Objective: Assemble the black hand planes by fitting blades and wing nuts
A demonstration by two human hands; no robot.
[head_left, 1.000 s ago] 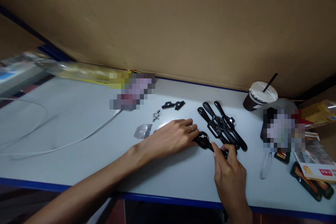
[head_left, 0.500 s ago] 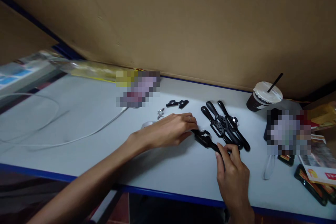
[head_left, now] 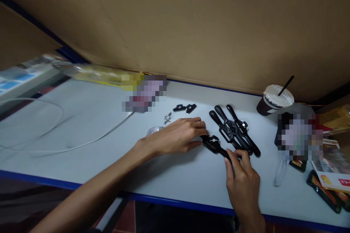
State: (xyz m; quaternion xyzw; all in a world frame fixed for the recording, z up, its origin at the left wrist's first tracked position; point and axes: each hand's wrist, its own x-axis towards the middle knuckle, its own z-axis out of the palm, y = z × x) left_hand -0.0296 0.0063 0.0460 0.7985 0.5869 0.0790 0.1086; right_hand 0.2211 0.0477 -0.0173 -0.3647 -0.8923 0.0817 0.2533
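Note:
A black spokeshave (head_left: 212, 144) is held low over the table between my two hands. The fingers of my left hand (head_left: 182, 134) are closed about its left handle, which they mostly hide. My right hand (head_left: 243, 174) pinches the right handle between thumb and fingers. Just beyond, three more black spokeshaves (head_left: 232, 128) lie side by side, and the rightmost carries a silver screw (head_left: 244, 125). Farther left are two small black notched plates (head_left: 179, 107) and some small silver screws (head_left: 167, 118). A shiny metal piece (head_left: 154, 130) is partly covered by my left forearm.
At the back right stands a lidded cup (head_left: 276, 100) with a straw. Blurred-out items, a printed packet (head_left: 332, 167) and dark green packages (head_left: 324, 193) fill the right side. A white cable (head_left: 109, 131) runs left from a blurred phone-like object (head_left: 149, 93). Cardboard (head_left: 191, 25) walls the back.
My left thumb has dropped slightly from the spokeshave's left end. Otherwise both hands and the spokeshave stay nearly where they were.

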